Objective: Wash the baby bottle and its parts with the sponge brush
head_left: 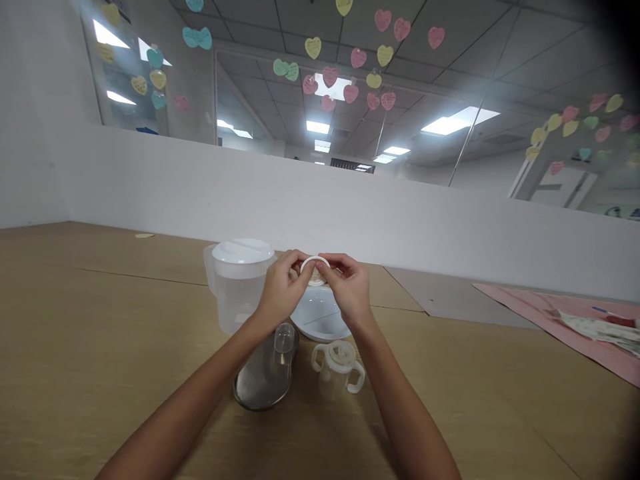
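Both arms are stretched forward and converge; left hand (285, 283) and right hand (353, 287) are raised at the same height, angled inward, thumbs pointed at each other. A small white ring (315, 258) is held between them, pinched on both sides, thumbs on the near face, fingers bent behind. Just below the hands, a white bowl (320, 319) is seen, partly covered by the right wrist. Nearer than the bowl, below the right hand, a two-handled cup (336, 377) is placed upright. Below the left hand, a metal tray (263, 387) is partly hidden by the forearm, a clear cap (285, 339) at its far end. Left of the left hand, a lidded pitcher (237, 290) is stood. Far right of the right hand, pink cloth (525, 310) is spread.
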Motion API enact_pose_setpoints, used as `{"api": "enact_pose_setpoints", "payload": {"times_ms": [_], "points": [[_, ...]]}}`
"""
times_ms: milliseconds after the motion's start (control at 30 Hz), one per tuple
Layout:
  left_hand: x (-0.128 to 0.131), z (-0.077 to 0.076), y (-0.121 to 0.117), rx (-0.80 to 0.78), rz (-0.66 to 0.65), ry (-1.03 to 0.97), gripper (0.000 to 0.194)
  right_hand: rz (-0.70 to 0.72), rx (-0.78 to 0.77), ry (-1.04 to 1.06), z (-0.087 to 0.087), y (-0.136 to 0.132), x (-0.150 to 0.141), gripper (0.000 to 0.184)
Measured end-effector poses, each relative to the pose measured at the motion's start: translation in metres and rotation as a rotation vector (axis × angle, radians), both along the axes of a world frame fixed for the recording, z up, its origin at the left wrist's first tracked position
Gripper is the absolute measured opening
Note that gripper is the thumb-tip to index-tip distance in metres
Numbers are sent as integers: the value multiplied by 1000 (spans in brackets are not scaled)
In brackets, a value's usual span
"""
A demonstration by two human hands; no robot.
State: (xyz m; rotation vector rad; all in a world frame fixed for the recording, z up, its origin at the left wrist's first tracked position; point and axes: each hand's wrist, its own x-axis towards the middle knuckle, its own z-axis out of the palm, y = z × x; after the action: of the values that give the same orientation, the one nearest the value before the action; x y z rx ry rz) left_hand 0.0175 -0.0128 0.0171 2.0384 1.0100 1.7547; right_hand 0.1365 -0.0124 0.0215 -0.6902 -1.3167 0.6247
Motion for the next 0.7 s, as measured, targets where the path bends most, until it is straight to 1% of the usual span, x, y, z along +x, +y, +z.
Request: {"api": "enact_pose_setpoints", "payload": {"times_ms": [67, 100, 200, 267, 333, 367, 433, 533, 600, 700], "points": [[1, -1, 1, 12, 0, -27, 23, -2, 26, -11, 0, -2, 0, 17], [2, -1, 1, 1, -22, -51, 23, -5, 38, -22, 1, -2, -1, 16], [4, -1, 3, -107, -173, -183, 24, -27, 36, -54, 2, -4, -2, 18], [6, -1, 4, -197, -279, -307, 27, -45, 19, -58, 2, -3, -2, 26], [6, -1, 4, -248, -332, -404, 31, -54, 12, -49, 3, -1, 0, 31], [6, -1, 4, -258, -347, -414, 33, -53, 13, -49, 3, 0, 1, 29], [6, -1, 4, -250, -353, -340, 34, -56, 11, -67, 4, 1, 4, 21], [5, -1, 2, -196, -304, -173, 29, -56, 23, -131, 5, 1, 8, 14], [5, -1, 1, -151, -263, -152, 29, -60, 36, -151, 5, 0, 8, 16], [5, -2, 1, -95, -190, -192, 27, -111, 45, -173, 3, -2, 5, 20]]}}
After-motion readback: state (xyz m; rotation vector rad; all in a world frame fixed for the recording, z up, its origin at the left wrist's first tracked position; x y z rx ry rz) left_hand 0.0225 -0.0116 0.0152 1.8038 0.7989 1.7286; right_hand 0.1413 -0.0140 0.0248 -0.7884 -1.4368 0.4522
